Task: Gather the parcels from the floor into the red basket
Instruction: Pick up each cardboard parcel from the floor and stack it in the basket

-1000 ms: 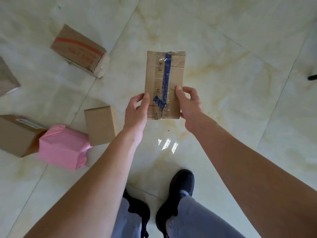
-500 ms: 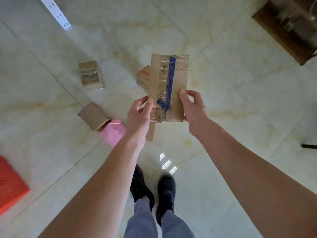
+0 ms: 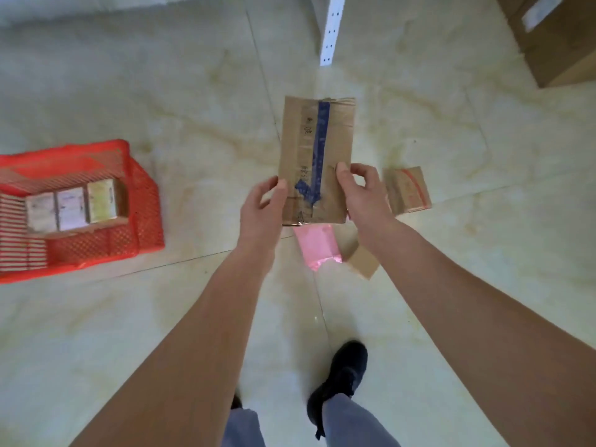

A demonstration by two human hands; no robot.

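Pinching a flat taped parcel point(image 3: 317, 159) by its lower edges, left hand point(image 3: 263, 209) and right hand point(image 3: 362, 191) hold it mid-frame over bare floor point(image 3: 200, 117), red basket point(image 3: 142, 191) at left, pink parcel point(image 3: 317, 248) beneath.

A parcel storeroom: parcels point(image 3: 407, 190) are lying on a tiled floor point(image 3: 193, 108), big cartons point(image 3: 561, 43) sitting at 1 o'clock.

Brown parcel point(image 3: 317, 159) w/ blue tape; red mesh basket point(image 3: 129, 227); pink parcel point(image 3: 317, 246).
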